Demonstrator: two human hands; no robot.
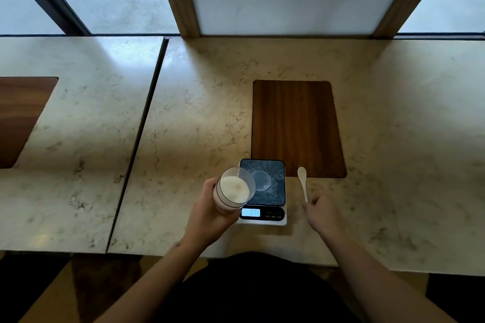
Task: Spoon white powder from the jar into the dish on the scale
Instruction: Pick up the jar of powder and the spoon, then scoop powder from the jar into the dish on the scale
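The right hand (pixel 324 214) has its fingers loosely spread and grasps nothing; the fingertips sit right at the lower end of the spoon (pixel 303 183), whether touching its handle or just short of it I cannot tell. The spoon lies flat on the counter (pixel 183 118) just to the right of the scale (pixel 263 191), bowl end pointing away, so the handle faces the reaching hand. The left hand (pixel 210 214) is wrapped around the jar (pixel 234 189), fingers closed on its side, and holds it lifted and tipped toward the camera at the scale's left edge. That tilt shows the open mouth and the white powder (pixel 234 188) inside, probably to make scooping easy. The clear dish (pixel 261 180) sits on the dark weighing plate and looks empty, close beside the jar's rim. Behind the scale, a wooden panel (pixel 298 126) is set into the counter. No powder seems moved yet; picking up the spoon looks like the step in hand.
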